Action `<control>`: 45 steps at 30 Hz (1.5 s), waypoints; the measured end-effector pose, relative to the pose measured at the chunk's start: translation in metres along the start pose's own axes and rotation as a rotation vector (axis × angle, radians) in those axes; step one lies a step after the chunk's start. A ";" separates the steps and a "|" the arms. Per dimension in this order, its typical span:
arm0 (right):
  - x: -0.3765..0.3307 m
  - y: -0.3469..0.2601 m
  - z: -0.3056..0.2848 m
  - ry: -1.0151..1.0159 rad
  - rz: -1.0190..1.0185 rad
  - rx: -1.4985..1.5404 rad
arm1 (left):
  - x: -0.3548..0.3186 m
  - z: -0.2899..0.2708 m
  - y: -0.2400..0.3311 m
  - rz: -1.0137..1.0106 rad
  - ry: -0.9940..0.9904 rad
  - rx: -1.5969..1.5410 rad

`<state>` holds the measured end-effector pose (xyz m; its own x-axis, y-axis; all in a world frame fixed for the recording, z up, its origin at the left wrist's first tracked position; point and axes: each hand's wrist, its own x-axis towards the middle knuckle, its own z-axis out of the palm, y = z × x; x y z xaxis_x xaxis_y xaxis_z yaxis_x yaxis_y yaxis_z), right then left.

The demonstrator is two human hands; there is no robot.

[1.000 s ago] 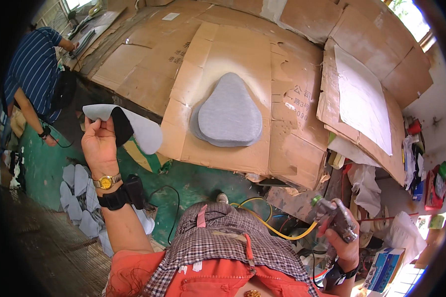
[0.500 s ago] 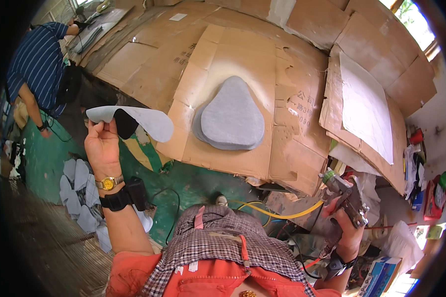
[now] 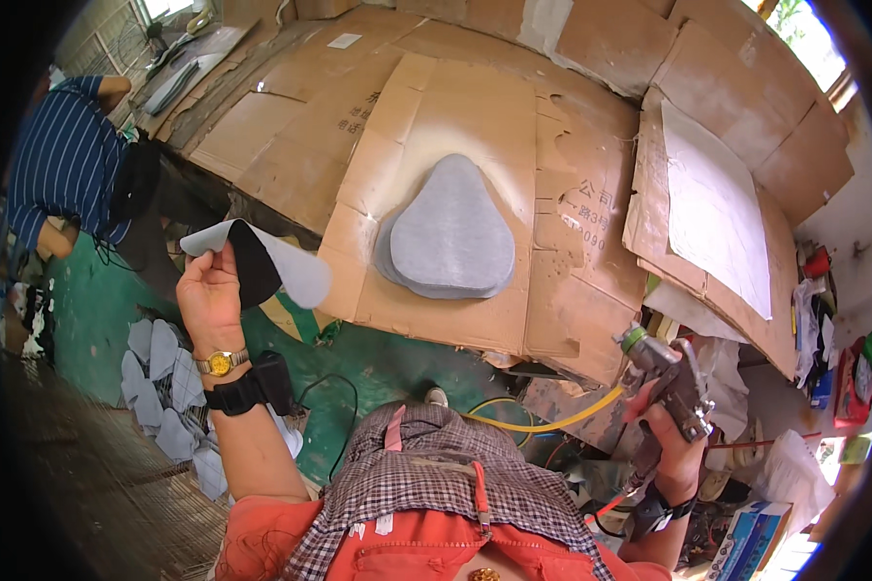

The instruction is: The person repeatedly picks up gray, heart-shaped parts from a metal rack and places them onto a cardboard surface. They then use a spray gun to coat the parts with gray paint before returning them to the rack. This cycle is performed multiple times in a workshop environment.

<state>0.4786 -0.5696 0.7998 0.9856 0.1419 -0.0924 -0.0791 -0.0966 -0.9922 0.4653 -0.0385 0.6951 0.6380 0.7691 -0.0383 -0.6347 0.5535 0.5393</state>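
Curling over at its held end, a grey piece with a black underside, the loose piece [image 3: 305, 279], is pinched between the thumb and fingertips of the left hand [image 3: 211, 295], and its free end is hung out toward the near left edge of the surface [image 3: 591, 320]. A spray gun [image 3: 673, 382] is grasped by the right hand [image 3: 676, 438], its fingers closed round the grip, off the near right corner; whether the trigger is pressed cannot be told. A yellow hose [image 3: 562, 424] is seen running up to that hand. At the lower right a blue-and-white box [image 3: 746, 542] is placed near a translucent plastic bag [image 3: 794, 474]; the contents of neither can be made out. A grey rounded-triangular stack [image 3: 452, 237] is laid on a cardboard sheet [image 3: 499, 107], closer to the near edge of the surface than the far one, well apart from both hands and between them from side to side. Similar-coloured grey offcuts [image 3: 142, 387] are spread below the left hand.
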 end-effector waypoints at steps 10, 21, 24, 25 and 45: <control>-0.029 0.016 -0.033 0.085 0.075 -0.011 | -0.009 0.003 -0.001 0.032 -0.010 0.064; -0.038 0.024 -0.037 -0.126 0.012 0.110 | -0.009 0.005 0.001 0.095 0.057 0.118; -0.041 0.026 -0.052 -0.042 0.053 0.040 | -0.011 0.004 0.006 0.109 0.038 0.114; -0.043 0.028 -0.056 0.038 0.049 0.049 | -0.012 0.002 0.006 0.109 0.049 0.114; 0.043 0.058 0.161 -0.704 0.628 -0.244 | -0.181 -0.165 0.105 0.378 0.503 -0.121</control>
<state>0.4923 -0.4100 0.7248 0.4530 0.5437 -0.7066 -0.4485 -0.5460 -0.7076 0.2116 -0.0666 0.6202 0.0960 0.9580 -0.2701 -0.8394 0.2238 0.4954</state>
